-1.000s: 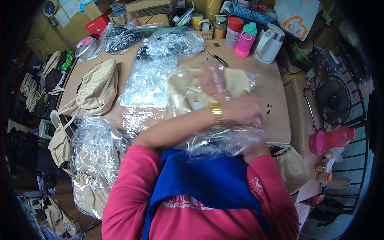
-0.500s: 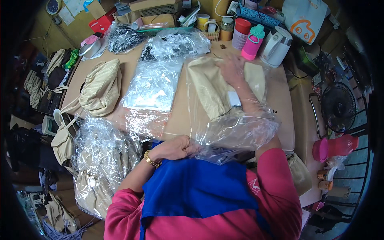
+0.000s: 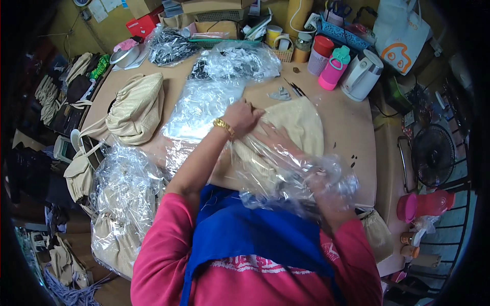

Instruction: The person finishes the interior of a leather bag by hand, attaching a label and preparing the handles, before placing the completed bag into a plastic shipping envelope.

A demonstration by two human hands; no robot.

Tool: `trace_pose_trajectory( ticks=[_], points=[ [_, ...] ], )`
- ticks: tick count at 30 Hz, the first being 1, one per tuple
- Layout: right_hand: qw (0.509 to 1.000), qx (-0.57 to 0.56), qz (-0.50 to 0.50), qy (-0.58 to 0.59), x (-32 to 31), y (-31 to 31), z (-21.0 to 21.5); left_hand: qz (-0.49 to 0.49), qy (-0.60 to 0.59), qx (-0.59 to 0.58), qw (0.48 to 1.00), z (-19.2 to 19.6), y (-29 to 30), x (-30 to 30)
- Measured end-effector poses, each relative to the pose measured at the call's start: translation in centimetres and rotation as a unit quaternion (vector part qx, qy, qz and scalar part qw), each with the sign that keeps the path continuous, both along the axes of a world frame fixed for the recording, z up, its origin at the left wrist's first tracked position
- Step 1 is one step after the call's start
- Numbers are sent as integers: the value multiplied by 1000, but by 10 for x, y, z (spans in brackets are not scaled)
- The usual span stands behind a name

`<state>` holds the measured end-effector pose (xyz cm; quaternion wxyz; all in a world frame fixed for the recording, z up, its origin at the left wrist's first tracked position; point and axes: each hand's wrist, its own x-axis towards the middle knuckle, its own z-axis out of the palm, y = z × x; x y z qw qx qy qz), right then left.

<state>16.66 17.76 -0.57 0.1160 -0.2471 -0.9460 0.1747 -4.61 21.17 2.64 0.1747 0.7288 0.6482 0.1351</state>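
Observation:
A cream textured fabric bag [image 3: 301, 120] lies on the table in front of me, partly inside a clear plastic bag [image 3: 265, 173]. My right hand [image 3: 278, 138] is inside the plastic, fingers stretched out and lying flat on the cream fabric. Crumpled plastic is bunched round my right wrist. My left hand [image 3: 243, 118], with a gold bracelet at the wrist, is at the upper left edge of the cream bag. Its fingers are curled in a pinch on the plastic there, though the fingertips are partly hidden.
A stack of flat clear plastic bags [image 3: 204, 104] lies left of my hands. Beyond are another cream bag [image 3: 137, 115], black pens [image 3: 295, 89], a pink bottle [image 3: 334, 69] and a white kettle [image 3: 361, 76]. Plastic-wrapped bags [image 3: 125, 204] fill the near left.
My left hand has moved up and forward from the table's near edge to the cream bag. My right hand has drawn back toward me. The cream bag has shifted and the pens now show.

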Motion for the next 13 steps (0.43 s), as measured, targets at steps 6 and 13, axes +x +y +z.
trace_pose_trajectory(
  ticks=[6, 13],
  points=[
    [909, 202, -363, -23, 92, -86, 5, -48, -36, -91, 994, 9, -71, 13],
    [952, 78, -271, 117, 80, -23, -26, 184, -261, -36, 947, 60, -163, -5]
  ],
)
